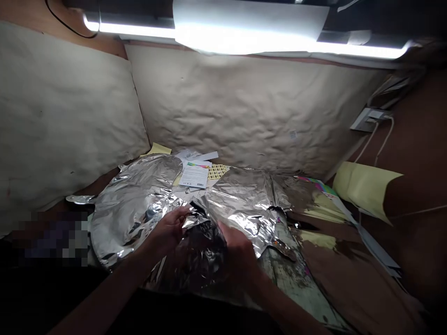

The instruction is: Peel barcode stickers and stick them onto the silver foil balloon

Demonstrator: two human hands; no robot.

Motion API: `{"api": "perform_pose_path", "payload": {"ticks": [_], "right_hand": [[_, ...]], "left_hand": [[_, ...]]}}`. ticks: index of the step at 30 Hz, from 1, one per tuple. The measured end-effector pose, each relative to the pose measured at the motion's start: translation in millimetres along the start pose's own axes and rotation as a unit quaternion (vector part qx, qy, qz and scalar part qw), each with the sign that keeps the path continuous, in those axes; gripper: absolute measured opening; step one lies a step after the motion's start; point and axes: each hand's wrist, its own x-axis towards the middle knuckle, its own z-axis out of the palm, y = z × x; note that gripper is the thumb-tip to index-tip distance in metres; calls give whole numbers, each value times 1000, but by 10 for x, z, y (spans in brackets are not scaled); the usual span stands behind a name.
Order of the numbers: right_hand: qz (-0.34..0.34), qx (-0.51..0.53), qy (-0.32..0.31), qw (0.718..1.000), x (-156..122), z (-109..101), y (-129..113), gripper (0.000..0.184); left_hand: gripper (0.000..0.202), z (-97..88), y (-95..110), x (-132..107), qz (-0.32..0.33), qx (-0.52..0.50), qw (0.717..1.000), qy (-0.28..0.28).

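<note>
Crinkled silver foil balloons lie flat and deflated across the work surface. My left hand pinches a fold of the silver foil near the middle, fingers closed on it. My right hand rests on a darker, shadowed part of the same foil, fingers curled over it. Another silver foil piece spreads to the right of my hands.
A white printed card and paper sheets lie at the back by the padded beige wall. Yellow paper sits at the right, below a wall socket with cables. A bright lamp hangs overhead. A blurred patch is at the left.
</note>
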Motion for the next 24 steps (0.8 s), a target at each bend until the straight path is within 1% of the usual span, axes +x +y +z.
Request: {"api": "perform_pose_path", "payload": {"ticks": [1, 2, 3, 4, 5, 6, 7, 8, 9, 10, 11, 12, 14, 16, 18, 19, 21, 23, 24], "right_hand": [[9, 1, -4, 1000, 143, -102, 81, 34], [11, 5, -8, 1000, 312, -248, 178, 25], [10, 2, 2, 1000, 504, -433, 286, 19], [14, -16, 28, 999, 717, -650, 394, 13], [9, -51, 44, 998, 945, -889, 496, 11], [10, -101, 69, 992, 1179, -1140, 582, 15], [15, -124, 95, 988, 1410, -1395, 645, 22], [15, -140, 117, 983, 1629, -1645, 679, 31], [13, -154, 138, 978, 1826, -1882, 682, 37], [11, -170, 159, 972, 1994, -2100, 653, 34], [3, -185, 178, 966, 2129, -2296, 595, 29], [-11, -198, 185, 963, 2227, -2466, 515, 28], [-47, -222, 199, 954, 2319, -2728, 313, 27], [-96, -252, 217, 938, 2295, -2888, 106, 22], [-145, -284, 233, 919, 2194, -2951, -72, 20], [-164, -293, 237, 912, 2123, -2947, -146, 22], [-175, -294, 227, 912, 1944, -2861, -267, 27], [-163, -278, 193, 927, 1707, -2672, -354, 25], [-156, -269, 165, 936, 1565, -2543, -384, 26]], "left_hand": [[27, 16, -22, -13, 12, 12, 1000, -16], [31, 24, -60, -37, 26, 47, 998, -34], [35, 24, -114, -69, 43, 112, 991, -56], [37, 18, -185, -107, 65, 205, 973, -81], [37, 9, -269, -145, 96, 318, 938, -98], [34, -1, -361, -182, 130, 437, 882, -117], [32, -10, -455, -213, 176, 536, 817, -121], [31, -16, -542, -236, 215, 604, 757, -122], [31, -19, -618, -250, 241, 651, 711, -116], [31, -19, -678, -257, 256, 678, 680, -110], [31, -18, -722, -257, 263, 694, 661, -107], [31, -17, -750, -253, 264, 703, 652, -106], [30, -24, -776, -235, 268, 707, 646, -106], [30, -49, -787, -215, 276, 705, 645, -100], [31, -89, -795, -190, 277, 705, 645, -100], [33, -113, -796, -174, 274, 704, 647, -106], [45, -157, -781, -125, 273, 688, 661, -120], [67, -184, -730, -43, 302, 648, 691, -108], [78, -187, -688, 11, 328, 620, 707, -83]]}}
